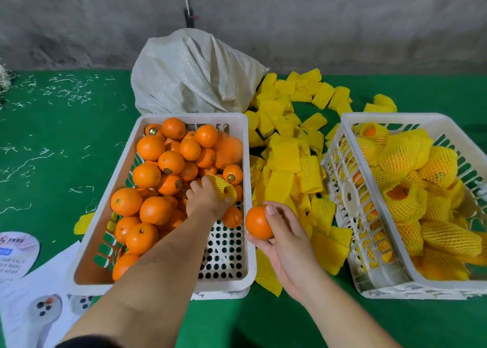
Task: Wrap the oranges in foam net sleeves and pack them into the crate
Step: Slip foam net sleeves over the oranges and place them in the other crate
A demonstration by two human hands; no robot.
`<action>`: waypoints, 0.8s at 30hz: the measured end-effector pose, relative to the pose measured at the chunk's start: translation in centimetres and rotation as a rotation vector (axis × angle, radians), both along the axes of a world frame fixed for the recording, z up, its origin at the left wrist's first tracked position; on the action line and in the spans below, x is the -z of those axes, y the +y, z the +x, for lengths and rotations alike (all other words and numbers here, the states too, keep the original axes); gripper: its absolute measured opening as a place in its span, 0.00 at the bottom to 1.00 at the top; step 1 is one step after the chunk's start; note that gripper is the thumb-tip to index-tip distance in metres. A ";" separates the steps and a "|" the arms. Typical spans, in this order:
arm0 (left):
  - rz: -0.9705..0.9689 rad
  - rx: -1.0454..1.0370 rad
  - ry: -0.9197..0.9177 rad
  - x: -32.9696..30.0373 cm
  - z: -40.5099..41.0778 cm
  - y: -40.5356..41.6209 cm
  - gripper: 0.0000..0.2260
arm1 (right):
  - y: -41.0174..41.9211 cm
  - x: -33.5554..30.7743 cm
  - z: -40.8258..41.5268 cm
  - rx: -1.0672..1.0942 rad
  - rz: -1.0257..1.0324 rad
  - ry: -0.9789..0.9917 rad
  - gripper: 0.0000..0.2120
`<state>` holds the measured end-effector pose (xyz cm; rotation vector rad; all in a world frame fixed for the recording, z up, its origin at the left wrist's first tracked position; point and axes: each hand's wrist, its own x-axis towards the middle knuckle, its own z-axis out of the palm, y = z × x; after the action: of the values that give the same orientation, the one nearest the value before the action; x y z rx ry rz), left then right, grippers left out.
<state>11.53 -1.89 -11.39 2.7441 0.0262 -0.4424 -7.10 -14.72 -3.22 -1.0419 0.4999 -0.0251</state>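
Note:
A white crate (247, 163) on the left holds several bare oranges (147, 175). My left hand (204, 200) reaches into it and grips a yellow foam net sleeve (224, 187) above the fruit. Just right of that crate's rim, my right hand (286, 238) holds a bare orange (257, 222) between thumb and fingers. A loose pile of yellow foam sleeves (286, 160) lies between the crates. The white crate (350, 147) on the right holds several sleeved oranges (405, 152).
A white woven sack (189, 73) stands behind the left crate on the green mat (52, 142). Printed papers (29, 289) lie at the lower left. A single sleeve (83, 223) lies left of the left crate. A grey wall rises behind.

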 end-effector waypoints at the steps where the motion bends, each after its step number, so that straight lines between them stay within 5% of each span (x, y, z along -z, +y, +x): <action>1: -0.052 -0.068 -0.020 0.0 0.5 -0.2 0.32 | -0.2 0.2 0.0 0.005 0.016 0.000 0.19; 4: -0.249 -0.187 -0.076 0.0 0.8 -0.4 0.20 | -0.7 0.6 0.1 -0.007 0.032 0.021 0.18; 11: -0.621 -0.131 -0.174 -5.5 -3.3 -0.8 0.24 | 0.1 -0.8 0.6 -0.276 -0.224 -0.047 0.27; 16: -0.886 -0.031 -0.216 -9.7 -6.9 0.8 0.20 | 1.3 -2.4 0.4 -0.449 -0.228 -0.109 0.29; 24: -0.675 0.344 -0.333 -11.8 -10.9 3.2 0.14 | 0.4 -2.9 -0.9 -0.182 -0.483 -0.237 0.28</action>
<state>0.63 1.35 0.45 2.1113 -0.5764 -0.0477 -8.04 -14.30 -0.29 -1.5326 0.1812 -0.1112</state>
